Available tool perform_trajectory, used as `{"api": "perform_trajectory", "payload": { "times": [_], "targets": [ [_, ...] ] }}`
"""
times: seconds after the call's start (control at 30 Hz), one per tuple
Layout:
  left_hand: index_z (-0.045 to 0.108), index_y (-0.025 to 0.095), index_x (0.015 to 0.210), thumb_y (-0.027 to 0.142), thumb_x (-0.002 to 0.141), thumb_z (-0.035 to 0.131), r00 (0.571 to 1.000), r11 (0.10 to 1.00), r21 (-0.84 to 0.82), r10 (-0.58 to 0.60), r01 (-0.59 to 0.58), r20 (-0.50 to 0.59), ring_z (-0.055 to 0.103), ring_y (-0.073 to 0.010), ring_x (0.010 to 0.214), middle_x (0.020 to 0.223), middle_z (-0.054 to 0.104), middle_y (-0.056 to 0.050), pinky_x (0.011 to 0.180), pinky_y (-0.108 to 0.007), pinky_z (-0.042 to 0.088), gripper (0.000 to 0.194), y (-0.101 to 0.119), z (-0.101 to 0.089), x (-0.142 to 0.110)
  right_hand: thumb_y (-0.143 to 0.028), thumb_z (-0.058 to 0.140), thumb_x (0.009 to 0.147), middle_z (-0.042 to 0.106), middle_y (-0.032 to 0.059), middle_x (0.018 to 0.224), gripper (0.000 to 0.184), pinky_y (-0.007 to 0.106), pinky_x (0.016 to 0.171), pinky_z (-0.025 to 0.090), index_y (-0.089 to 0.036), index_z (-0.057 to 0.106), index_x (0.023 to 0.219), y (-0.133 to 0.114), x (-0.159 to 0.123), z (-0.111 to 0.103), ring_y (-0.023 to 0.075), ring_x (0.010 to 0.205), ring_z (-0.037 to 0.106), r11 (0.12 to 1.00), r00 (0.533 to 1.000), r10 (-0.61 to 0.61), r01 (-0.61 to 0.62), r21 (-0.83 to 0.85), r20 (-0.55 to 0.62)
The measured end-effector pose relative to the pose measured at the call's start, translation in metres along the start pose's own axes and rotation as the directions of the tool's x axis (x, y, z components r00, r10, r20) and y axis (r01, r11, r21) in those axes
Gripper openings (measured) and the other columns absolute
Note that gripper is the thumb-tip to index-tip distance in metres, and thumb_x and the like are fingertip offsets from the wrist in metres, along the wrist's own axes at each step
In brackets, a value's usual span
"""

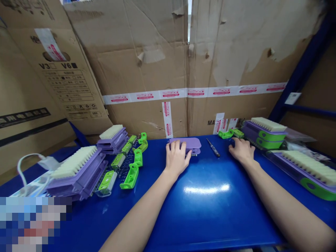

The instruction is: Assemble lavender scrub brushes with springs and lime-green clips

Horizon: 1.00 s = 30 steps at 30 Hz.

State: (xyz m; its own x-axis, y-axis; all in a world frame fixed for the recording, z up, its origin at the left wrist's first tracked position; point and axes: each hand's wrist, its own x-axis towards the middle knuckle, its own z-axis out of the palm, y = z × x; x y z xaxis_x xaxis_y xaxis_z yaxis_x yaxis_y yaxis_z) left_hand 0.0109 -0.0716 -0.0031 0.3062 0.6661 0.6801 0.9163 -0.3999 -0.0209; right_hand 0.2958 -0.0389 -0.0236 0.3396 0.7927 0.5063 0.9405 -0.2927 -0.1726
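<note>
My left hand (176,158) lies on a flat purple brush body (189,144) at the back middle of the blue table (204,210), fingers laid over its left part. My right hand (242,149) rests palm down on the table further right, fingers stretched toward a green plastic part (226,134); it holds nothing. A small screwdriver (212,147) lies between the two hands.
Stacks of purple brushes with white bristles (78,168) and green handles (130,175) sit at the left. More brush assemblies (265,131) (307,168) line the right side. Cardboard boxes (147,70) wall off the back. A white cable (26,164) lies at far left.
</note>
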Motion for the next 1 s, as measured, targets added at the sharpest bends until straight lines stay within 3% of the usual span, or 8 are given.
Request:
{"api": "perform_trajectory", "payload": {
  "times": [0.2,0.37,0.53,0.7,1.0],
  "targets": [
    [0.055,0.014,0.115,0.044,0.088,0.042,1.0,1.0,0.012,0.004,-0.004,0.012,0.049,-0.0302,0.107,0.116,0.056,-0.017,0.094,-0.048,0.035,0.042,0.0,0.001,0.0,-0.025,0.046,0.079,0.064,0.0163,0.1,0.038,0.044,0.076,0.044,-0.015,0.061,0.112,0.003,0.002,0.003,0.0317,0.095,0.057,0.998,0.998,-0.051,0.05,0.041,0.024],
    [0.056,0.015,0.115,0.044,0.088,0.042,1.0,1.0,0.023,-0.001,0.0,0.015,0.049,-0.0304,0.106,0.116,0.056,-0.016,0.093,-0.048,0.036,0.042,0.001,0.001,0.0,-0.025,0.047,0.079,0.064,0.017,0.1,0.035,0.039,0.079,0.046,-0.01,0.065,0.105,0.006,0.007,0.006,0.0291,0.093,0.059,0.984,0.989,-0.064,0.085,0.155,-0.135],
    [0.055,0.015,0.115,0.043,0.088,0.043,1.0,1.0,0.01,0.006,-0.006,0.008,0.049,-0.0306,0.107,0.116,0.056,-0.017,0.093,-0.049,0.036,0.042,0.0,0.001,0.001,-0.025,0.046,0.078,0.065,0.0159,0.099,0.034,0.04,0.084,0.046,-0.011,0.065,0.103,0.006,0.01,0.006,0.0283,0.093,0.059,0.949,0.946,0.017,0.086,0.303,-0.322],
    [0.055,0.015,0.115,0.042,0.088,0.042,1.0,1.0,0.016,-0.006,0.006,0.009,0.049,-0.0308,0.106,0.115,0.056,-0.017,0.093,-0.049,0.036,0.041,0.002,0.0,0.0,-0.027,0.046,0.077,0.066,0.0143,0.096,0.031,0.04,0.084,0.046,-0.013,0.063,0.099,0.003,0.009,0.001,0.0263,0.09,0.06,0.899,0.922,0.059,0.117,0.422,-0.382],
    [0.056,0.013,0.113,0.043,0.086,0.044,0.994,0.986,0.122,-0.109,0.109,-0.008,0.05,-0.0321,0.102,0.109,0.057,-0.018,0.093,-0.05,0.035,0.042,-0.005,0.001,0.001,-0.031,0.048,0.082,0.065,0.0132,0.097,0.028,0.037,0.083,0.048,-0.014,0.061,0.101,-0.024,0.0,-0.016,0.0239,0.089,0.06,0.829,0.9,-0.08,0.299,0.473,-0.429]
  ]
}}
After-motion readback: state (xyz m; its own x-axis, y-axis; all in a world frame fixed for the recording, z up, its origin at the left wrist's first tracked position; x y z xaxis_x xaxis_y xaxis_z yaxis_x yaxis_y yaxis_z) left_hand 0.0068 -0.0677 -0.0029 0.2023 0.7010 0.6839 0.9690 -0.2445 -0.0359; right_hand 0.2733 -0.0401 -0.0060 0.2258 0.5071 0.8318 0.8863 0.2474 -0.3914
